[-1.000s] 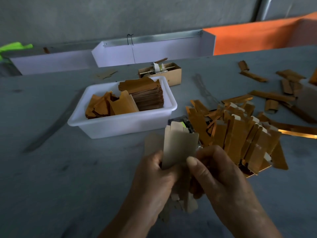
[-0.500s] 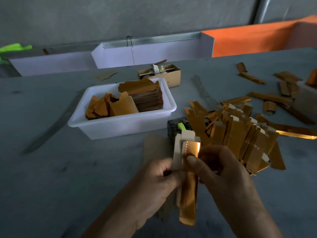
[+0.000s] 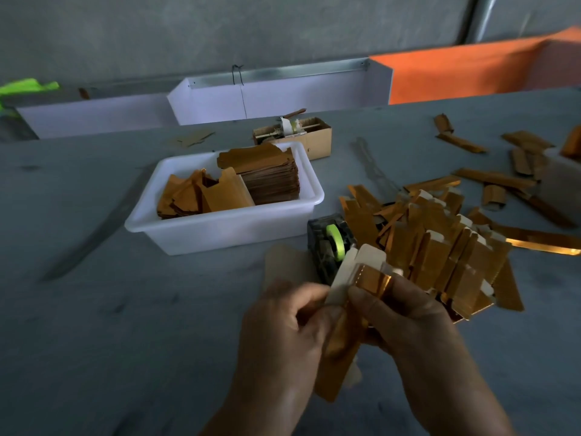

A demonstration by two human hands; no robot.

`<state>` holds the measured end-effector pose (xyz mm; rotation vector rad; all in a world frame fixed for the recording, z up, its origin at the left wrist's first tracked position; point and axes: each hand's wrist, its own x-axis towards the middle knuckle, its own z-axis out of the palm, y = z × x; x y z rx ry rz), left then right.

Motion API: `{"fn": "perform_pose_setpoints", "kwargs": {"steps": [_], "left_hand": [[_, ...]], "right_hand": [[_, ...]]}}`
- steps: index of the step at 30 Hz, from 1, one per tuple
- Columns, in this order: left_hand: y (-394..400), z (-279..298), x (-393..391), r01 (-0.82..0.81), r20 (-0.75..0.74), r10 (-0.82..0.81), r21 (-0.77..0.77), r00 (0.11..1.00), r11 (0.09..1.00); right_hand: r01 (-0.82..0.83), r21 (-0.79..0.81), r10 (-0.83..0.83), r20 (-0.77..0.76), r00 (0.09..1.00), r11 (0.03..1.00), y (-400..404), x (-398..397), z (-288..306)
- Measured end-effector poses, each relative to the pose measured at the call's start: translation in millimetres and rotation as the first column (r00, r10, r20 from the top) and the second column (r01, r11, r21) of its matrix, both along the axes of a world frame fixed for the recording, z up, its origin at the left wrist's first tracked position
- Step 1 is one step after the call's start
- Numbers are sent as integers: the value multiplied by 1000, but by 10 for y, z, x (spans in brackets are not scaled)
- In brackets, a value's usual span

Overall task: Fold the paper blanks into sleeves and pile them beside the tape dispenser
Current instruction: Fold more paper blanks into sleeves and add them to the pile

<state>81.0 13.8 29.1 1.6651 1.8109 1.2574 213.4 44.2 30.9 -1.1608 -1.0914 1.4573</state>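
The paper blank sits in the near centre of the view, lifted off the desk between both hands, just near of the tape dispenser. It is thin card, shiny gold foil on one face and dull cream on the other, with notched tabs at its far end; one gold panel is bent over the cream side. Its middle is covered by thumbs and fingers, and its near end trails down between the wrists, blurred. The left hand has its grip closed on the blank's left edge, thumb on top. The right hand likewise grips the right side, thumb pressed on the gold fold. Both forearms are cut off by the bottom edge.

The dispenser is dark and blocky with a lime-green roll; its near end is hidden behind the blank. Just to its right lies the pile of sleeves, flat gold tubes with cream end flaps, overlapping so that single ones are hard to count. Loose gold strips scatter farther right, some cut off by the frame. A white plastic tub at centre left holds a stack of flat blanks and some tipped loose ones. Behind it stands a small cardboard box whose contents are too small to make out.
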Motion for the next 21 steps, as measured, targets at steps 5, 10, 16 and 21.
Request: {"fn": "perform_pose_setpoints", "kwargs": {"steps": [5,10,16,21], "left_hand": [[-54,-78,173,48,-724,155,251,672,967],[-126,-241,362,-41,-803,185,197,567,980],[-133,-20,347,-7,-657,-66,-109,751,994],[-109,51,105,20,-110,-41,-187,993,982]], "right_hand": [[25,-21,-26,-45,999,999,-28,-40,-17],[-1,-98,-3,-41,999,995,-57,-88,-54],[56,-124,-56,3,998,991,-27,-57,-85],[13,-81,-20,-93,996,997,-17,-27,-63]]}}
